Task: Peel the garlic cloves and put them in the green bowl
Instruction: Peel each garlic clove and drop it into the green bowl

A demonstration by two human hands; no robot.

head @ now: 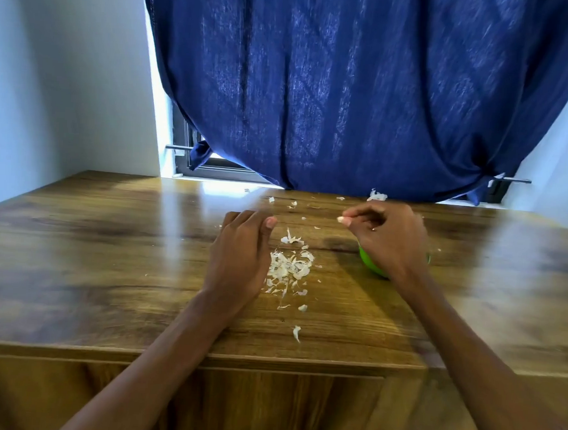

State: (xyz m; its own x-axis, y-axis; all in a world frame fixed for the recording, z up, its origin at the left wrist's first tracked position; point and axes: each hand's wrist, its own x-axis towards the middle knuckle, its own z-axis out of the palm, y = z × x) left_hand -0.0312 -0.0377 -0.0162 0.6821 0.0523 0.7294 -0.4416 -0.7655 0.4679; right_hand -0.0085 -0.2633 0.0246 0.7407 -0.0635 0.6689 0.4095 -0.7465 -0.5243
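We see the wooden surface (107, 254) stretch out from the white wall on the left. Our left hand (240, 255) rests on it with fingers loosely curled, its grip on nothing we can make out. Just beside it to the right lies a heap of papery garlic skins (289, 266), with stray flakes scattered around. Further right, our right hand (387, 237) hovers over the green bowl (371, 263), hiding most of it; its fingers curl inward, and we cannot tell whether they pinch a clove. A blue curtain (367, 87) hangs behind.
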